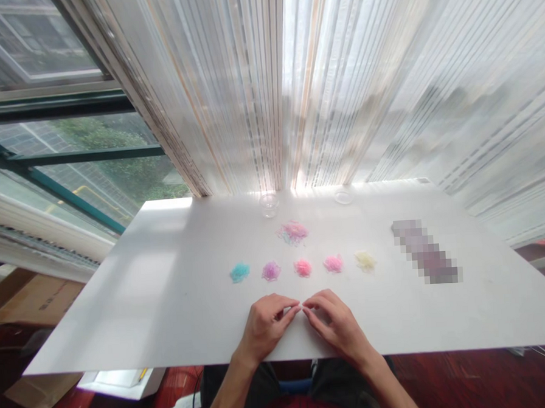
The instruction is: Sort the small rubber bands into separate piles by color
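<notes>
My left hand (267,323) and my right hand (336,322) meet just above the front of the white table (192,330). Thumb and forefinger are pinched together on each, the tips almost touching; whatever lies between them is too small to make out. Beyond my fingers runs a row of small heaps of tiny pieces: teal (240,272), purple (271,271), coral red (302,267), pink (333,263) and pale yellow (365,260). Behind the row lies a larger heap of mixed colours (293,232), mostly pink.
Near the back edge stand a clear round container (269,205) and a flat clear round piece (343,197), perhaps its lid. A blurred-out long object (425,252) lies on the right. Striped curtains (257,95) hang behind the table; a cardboard box (35,295) is at left.
</notes>
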Action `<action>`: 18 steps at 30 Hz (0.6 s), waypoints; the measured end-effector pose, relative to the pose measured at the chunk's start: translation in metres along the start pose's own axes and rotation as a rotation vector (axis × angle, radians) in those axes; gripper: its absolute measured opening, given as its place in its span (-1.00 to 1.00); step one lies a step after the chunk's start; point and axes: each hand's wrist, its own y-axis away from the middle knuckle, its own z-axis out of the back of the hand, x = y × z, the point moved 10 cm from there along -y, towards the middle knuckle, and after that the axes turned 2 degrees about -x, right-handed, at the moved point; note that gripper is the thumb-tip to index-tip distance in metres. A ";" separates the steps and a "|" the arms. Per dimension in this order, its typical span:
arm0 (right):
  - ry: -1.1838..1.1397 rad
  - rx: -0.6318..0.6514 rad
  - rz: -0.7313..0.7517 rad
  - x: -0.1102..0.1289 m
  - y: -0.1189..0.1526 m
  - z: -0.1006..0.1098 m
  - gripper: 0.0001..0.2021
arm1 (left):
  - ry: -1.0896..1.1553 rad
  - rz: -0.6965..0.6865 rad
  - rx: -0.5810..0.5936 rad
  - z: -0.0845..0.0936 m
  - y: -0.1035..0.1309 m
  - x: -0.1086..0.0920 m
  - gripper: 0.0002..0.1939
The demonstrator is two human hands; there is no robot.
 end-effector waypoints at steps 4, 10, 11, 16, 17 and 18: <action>-0.002 -0.006 -0.006 0.001 -0.002 0.002 -0.90 | -0.002 0.002 0.010 -0.001 0.000 0.001 -0.83; 0.022 -0.014 -0.029 0.000 -0.003 0.003 -0.91 | 0.015 -0.008 0.006 -0.002 0.001 0.002 -0.82; 0.022 -0.015 -0.033 0.000 -0.003 0.003 -0.92 | 0.016 -0.006 0.008 -0.002 0.001 0.002 -0.82; 0.008 -0.015 -0.046 0.000 -0.002 0.003 -0.91 | 0.003 -0.005 0.004 -0.001 0.002 0.002 -0.83; 0.006 -0.013 -0.050 -0.001 -0.002 0.003 -0.90 | 0.003 -0.004 0.002 -0.001 0.002 0.002 -0.83; 0.002 -0.009 -0.052 -0.001 -0.001 0.002 -0.91 | 0.004 -0.003 0.001 0.000 0.002 0.002 -0.83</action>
